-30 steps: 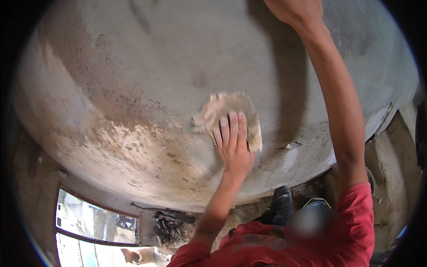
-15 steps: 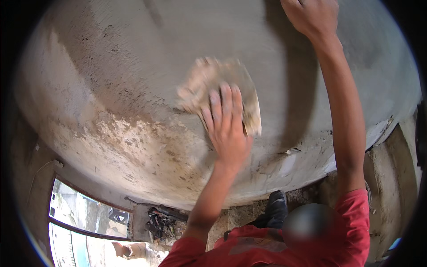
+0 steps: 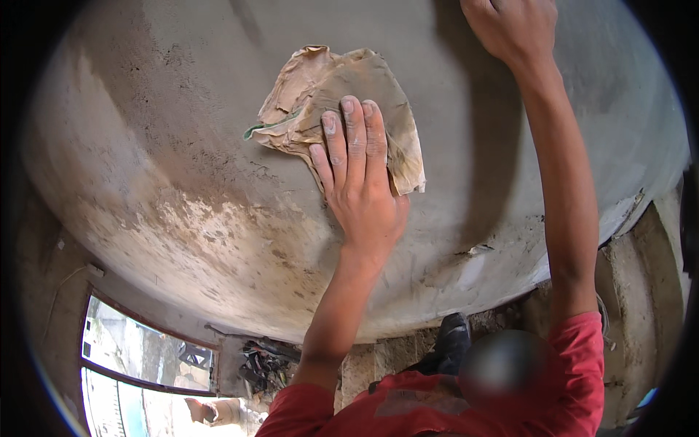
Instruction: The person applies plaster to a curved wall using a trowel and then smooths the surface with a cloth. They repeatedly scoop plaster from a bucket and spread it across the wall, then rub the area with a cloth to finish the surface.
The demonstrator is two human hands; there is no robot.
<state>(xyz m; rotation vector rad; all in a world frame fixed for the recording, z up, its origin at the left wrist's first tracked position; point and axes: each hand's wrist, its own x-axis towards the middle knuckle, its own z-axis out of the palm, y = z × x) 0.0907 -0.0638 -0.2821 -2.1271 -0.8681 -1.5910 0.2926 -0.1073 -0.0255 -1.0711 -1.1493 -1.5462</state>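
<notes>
My left hand [image 3: 362,175] lies flat on a crumpled, damp-looking beige rag [image 3: 393,109], its fingers stretched out and dusted with grey. Beneath the rag is a grey plastered wall [image 3: 218,87], and the palm side of the hand is hidden. A green edge shows at the rag's left corner, and the upper left part is folded up. At the top edge, my right hand [image 3: 513,29] is raised near the wall with its fingers curled. The frame cuts off its fingertips, so whatever they hold cannot be made out.
Bare, flaking plaster [image 3: 218,226] runs along the wall's lower left. A framed window opening [image 3: 149,342] lies at lower left, beside a heap of dark debris [image 3: 266,364]. At far right stands a ledge [image 3: 633,313]. A dark boot [image 3: 453,339] shows below the wall.
My left hand has slid the rag up the wall and slightly to the left. The rag's upper left part now spreads wider. My right hand has barely moved.
</notes>
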